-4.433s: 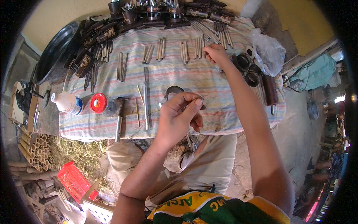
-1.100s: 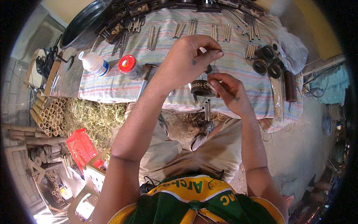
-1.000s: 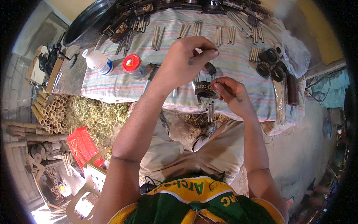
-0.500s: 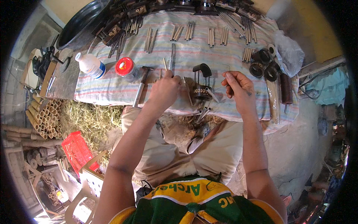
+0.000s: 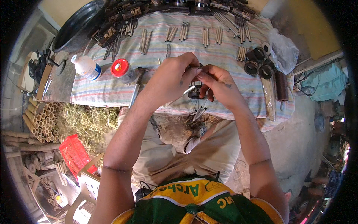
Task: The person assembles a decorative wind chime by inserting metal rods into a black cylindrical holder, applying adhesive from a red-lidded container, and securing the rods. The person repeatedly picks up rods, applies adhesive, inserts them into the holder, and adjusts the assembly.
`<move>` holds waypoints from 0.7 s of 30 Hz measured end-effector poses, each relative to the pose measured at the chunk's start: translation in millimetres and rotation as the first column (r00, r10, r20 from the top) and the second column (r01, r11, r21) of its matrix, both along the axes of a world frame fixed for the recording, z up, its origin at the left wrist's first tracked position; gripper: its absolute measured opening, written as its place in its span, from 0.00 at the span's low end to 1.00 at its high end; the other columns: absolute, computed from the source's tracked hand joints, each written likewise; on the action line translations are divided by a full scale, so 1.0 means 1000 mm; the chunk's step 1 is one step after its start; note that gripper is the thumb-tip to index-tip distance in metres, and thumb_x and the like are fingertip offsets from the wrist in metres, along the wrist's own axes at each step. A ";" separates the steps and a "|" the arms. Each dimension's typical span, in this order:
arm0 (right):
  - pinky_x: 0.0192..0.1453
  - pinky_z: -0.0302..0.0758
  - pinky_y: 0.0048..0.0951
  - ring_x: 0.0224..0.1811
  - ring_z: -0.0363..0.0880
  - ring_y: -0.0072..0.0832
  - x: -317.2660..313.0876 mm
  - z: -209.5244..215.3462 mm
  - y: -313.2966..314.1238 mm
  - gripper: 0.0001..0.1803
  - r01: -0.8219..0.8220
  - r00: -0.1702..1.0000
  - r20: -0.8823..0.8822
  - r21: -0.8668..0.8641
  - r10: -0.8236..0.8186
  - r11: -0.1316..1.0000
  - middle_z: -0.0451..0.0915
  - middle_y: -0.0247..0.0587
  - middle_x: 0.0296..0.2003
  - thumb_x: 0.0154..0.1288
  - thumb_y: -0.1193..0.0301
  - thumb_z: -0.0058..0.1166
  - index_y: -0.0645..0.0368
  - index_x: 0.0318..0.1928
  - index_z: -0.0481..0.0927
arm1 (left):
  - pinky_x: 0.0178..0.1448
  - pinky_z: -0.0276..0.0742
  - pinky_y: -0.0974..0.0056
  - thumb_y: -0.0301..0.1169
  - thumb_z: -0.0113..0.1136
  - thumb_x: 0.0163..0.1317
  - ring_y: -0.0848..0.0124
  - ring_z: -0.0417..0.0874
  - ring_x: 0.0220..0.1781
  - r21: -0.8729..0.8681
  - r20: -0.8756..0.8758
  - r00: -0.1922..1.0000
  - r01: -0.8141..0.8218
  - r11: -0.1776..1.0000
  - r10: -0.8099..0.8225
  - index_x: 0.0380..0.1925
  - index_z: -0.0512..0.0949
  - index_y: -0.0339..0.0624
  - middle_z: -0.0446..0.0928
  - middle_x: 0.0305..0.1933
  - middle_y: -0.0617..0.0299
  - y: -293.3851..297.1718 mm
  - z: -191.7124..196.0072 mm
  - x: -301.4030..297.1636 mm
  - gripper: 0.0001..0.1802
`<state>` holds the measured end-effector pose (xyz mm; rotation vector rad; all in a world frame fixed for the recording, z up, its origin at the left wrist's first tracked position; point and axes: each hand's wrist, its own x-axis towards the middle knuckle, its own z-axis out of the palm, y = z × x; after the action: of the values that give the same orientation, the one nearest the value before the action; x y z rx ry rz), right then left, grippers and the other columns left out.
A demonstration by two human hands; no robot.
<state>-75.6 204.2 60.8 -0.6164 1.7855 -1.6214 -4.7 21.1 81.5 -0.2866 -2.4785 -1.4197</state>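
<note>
My left hand (image 5: 174, 76) and my right hand (image 5: 220, 84) meet above the cloth, fingertips pinched together. What they pinch is too small or hidden to make out. Below them is a dark wind chime body (image 5: 193, 94), partly covered by my fingers. Thin strings run from it to several short metal tubes (image 5: 199, 113) at the table's front edge. A silver tube (image 5: 189, 89) slants beside the body, close to my left hand. To the left lie a hammer (image 5: 136, 87) and, farther off, a flat blade (image 5: 168, 50).
A white bottle (image 5: 85, 67) and a red-lidded jar (image 5: 120, 68) stand at left. Bundles of metal tubes (image 5: 145, 41) lie in a row farther back. Dark rings (image 5: 257, 56), a plastic bag (image 5: 282, 52) and a brown cylinder (image 5: 281, 86) sit at right. A black basin (image 5: 76, 28) is at far left.
My hands were apart, the right one pinching a thin thread-like strand. Both have come together over the wind chime body, the left moving right and the right moving left. The view has shifted slightly.
</note>
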 end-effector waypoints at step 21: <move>0.41 0.74 0.28 0.35 0.77 0.19 -0.015 0.016 0.005 0.13 -0.145 0.956 -0.189 0.358 0.224 0.922 0.84 0.37 0.31 0.69 0.67 0.58 0.66 0.43 0.83 | 0.39 0.80 0.57 0.22 0.63 0.61 0.53 0.87 0.35 0.001 -0.094 0.992 0.086 0.996 -0.085 0.55 0.76 0.33 0.83 0.44 0.43 0.004 -0.030 0.014 0.21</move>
<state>-90.7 209.1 76.4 -0.8031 2.0432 -1.1128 9.4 25.1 51.8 -0.4532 -2.4135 -1.4109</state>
